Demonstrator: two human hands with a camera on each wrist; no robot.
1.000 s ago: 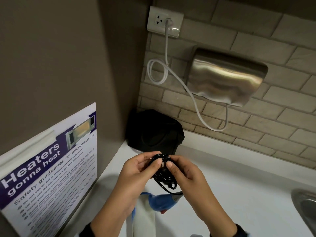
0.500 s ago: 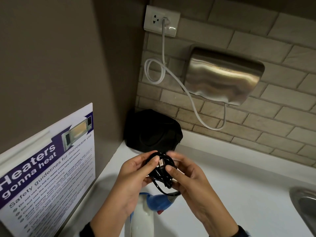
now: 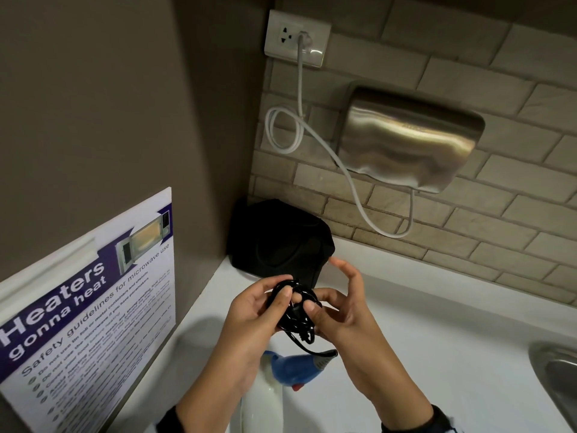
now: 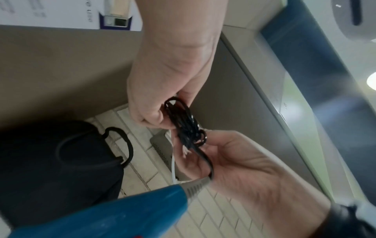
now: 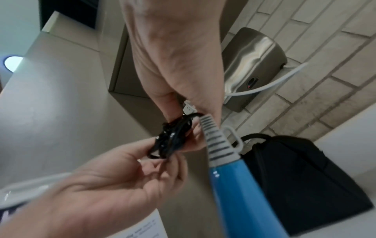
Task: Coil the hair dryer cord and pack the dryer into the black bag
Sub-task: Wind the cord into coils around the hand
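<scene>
Both hands hold the coiled black cord (image 3: 295, 310) above the white counter. My left hand (image 3: 265, 307) pinches the bundle with its thumb on top. My right hand (image 3: 327, 307) pinches the other side with thumb and lower fingers, its index finger raised. The cord runs down into the grey strain relief of the hair dryer's blue handle (image 3: 293, 367), which hangs below the hands; the white body (image 3: 262, 401) is partly hidden. The wrist views show the cord (image 4: 185, 125) (image 5: 171, 138), the handle (image 4: 122, 212) (image 5: 240, 193) and the black bag (image 4: 50, 169) (image 5: 301, 177). The bag (image 3: 278, 242) stands in the corner behind the hands.
A steel hand dryer (image 3: 406, 139) hangs on the brick wall, its white cable (image 3: 299, 89) looping up to a socket (image 3: 296, 35). A microwave safety poster (image 3: 87, 307) leans at the left. A metal sink (image 3: 555, 379) lies at the right edge of the counter (image 3: 437, 339).
My right hand has shifted its hold: its index finger has lifted off the bundle and points up. The left hand keeps its pinch on the coil.
</scene>
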